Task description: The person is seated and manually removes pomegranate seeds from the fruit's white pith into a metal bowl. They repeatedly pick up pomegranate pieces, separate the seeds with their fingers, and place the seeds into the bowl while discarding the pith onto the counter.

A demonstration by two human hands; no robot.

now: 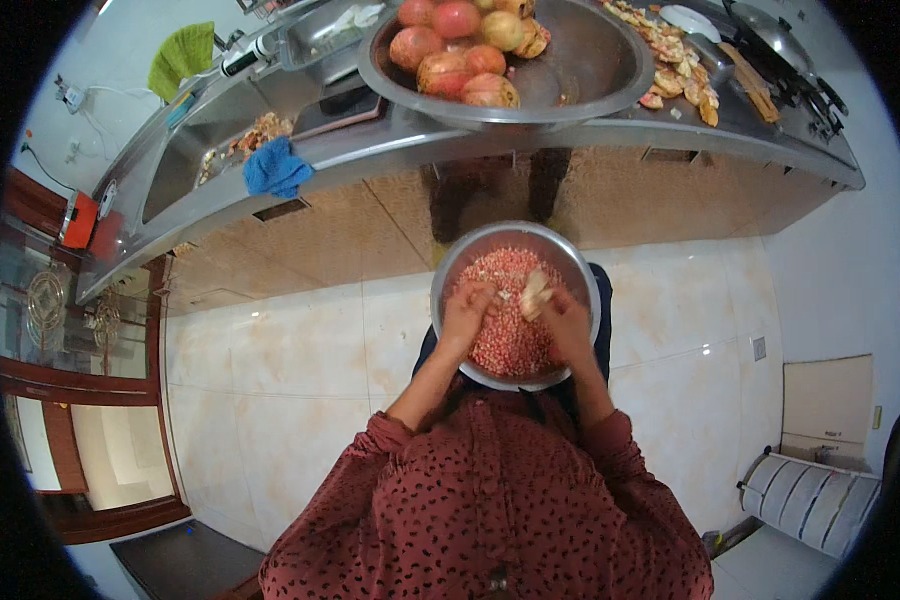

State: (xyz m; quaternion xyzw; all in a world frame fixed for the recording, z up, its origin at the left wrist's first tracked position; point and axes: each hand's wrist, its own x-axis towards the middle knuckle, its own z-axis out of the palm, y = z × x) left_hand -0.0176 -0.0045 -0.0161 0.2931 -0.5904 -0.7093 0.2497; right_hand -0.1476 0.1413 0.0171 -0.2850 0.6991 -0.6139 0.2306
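A round steel bowl [517, 231] rests on my lap, filled with pink-red pomegranate seeds [511, 352]. Over the right side of the seeds, my right hand [565, 321] grips a pale piece of pomegranate membrane [536, 295]. My left hand [467, 311] is inside the bowl's left side, low over the seeds, with its fingers bent inward. Small whitish bits lie by its fingertips; whether it pinches one of them is unclear.
On the steel counter [427, 131] ahead, a large basin [600, 67] holds several whole pomegranates [456, 19]. Peels [671, 79] are heaped to its right. Leftward are a sink [184, 161] with scraps, a blue cloth [277, 169] over the edge and a kitchen scale [337, 109].
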